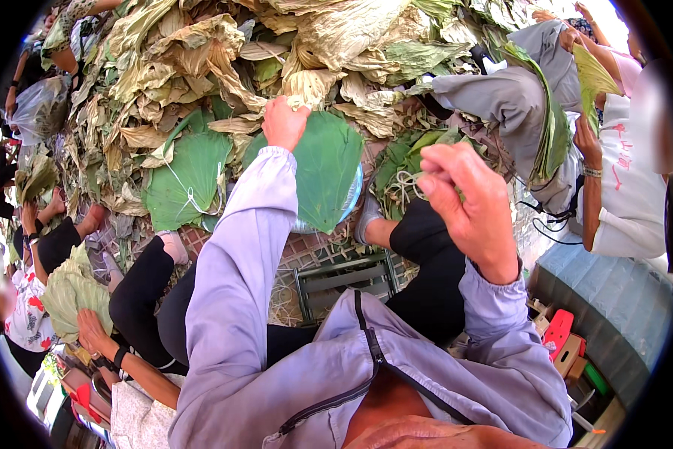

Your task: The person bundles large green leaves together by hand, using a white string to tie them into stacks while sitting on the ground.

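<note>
Large green lotus leaves [325, 168] lie flat in front of me, over something round with a blue-and-white rim [354, 191]. At their far edge, against the heap of dried leaves [351, 34], is my left hand [284, 123]. Its fingers are curled closed, and whatever they grip is hidden. My right hand [475, 202] is raised above my right knee, thumb and fingers bent together; I cannot see anything certain in it. To the left sits a bundle of green leaves [187, 183] tied with white string. Another tied bundle [407, 168] lies beyond my right foot.
A green folding stool [348, 284] stands between my legs. At right, a person in grey trousers [501, 97] holds a folded green leaf [550, 135]. At lower left, another person's hand [93, 333] rests on a pale leaf bundle [74, 292]. A blue-grey ribbed surface [606, 299] curves at right.
</note>
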`<state>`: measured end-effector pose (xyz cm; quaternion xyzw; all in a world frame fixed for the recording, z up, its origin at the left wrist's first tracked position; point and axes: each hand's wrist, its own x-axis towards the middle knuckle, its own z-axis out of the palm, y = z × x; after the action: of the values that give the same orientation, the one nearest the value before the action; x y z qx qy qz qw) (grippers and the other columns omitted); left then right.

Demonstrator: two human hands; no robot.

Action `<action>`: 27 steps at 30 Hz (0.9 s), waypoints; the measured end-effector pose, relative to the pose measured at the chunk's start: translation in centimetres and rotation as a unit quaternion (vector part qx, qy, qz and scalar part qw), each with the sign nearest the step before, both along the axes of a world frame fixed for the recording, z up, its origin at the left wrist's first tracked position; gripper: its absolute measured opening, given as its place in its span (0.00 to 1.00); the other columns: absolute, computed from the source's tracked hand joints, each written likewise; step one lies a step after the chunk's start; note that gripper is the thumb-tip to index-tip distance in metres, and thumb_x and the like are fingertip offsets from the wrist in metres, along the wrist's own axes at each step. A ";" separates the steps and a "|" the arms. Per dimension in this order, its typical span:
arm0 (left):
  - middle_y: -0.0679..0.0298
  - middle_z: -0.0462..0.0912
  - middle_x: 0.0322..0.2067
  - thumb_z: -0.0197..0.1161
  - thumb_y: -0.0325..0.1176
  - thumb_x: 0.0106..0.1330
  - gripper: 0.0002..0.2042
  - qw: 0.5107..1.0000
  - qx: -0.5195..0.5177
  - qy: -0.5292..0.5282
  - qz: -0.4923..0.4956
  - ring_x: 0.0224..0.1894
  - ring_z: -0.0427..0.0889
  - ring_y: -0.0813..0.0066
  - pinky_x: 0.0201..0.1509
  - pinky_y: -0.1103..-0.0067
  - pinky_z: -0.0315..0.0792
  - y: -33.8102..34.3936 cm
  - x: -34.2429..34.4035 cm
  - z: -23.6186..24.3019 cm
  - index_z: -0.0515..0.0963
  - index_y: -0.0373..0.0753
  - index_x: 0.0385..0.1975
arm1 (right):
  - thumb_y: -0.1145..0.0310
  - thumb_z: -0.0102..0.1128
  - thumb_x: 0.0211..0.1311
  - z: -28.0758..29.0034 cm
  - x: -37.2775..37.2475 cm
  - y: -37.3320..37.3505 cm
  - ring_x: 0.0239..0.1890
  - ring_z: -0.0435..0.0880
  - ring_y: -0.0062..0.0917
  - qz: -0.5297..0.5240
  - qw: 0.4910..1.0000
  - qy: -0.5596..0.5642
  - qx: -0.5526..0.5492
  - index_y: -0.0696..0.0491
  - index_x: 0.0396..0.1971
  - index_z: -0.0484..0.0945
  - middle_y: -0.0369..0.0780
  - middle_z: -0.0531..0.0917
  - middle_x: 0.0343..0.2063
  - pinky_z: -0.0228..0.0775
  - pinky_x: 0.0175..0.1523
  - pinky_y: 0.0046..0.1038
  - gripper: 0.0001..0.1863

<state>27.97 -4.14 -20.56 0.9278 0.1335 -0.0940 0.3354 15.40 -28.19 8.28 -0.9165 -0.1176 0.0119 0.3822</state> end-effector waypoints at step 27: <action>0.47 0.85 0.44 0.55 0.32 0.62 0.17 0.977 0.168 -0.080 -0.109 0.49 0.82 0.45 0.53 0.57 0.73 6.9 11.4 2.8 0.79 0.40 0.50 | 0.74 0.70 0.52 -0.2 -0.3 -3.2 0.30 0.81 0.42 0.032 0.999 0.016 -0.014 0.59 0.41 0.77 0.45 0.79 0.33 0.73 0.32 0.37 0.16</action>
<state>39.36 2.73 -17.78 0.9844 0.0184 -0.0314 0.1723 15.11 -31.39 8.11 -0.9173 -0.1408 0.0401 0.3704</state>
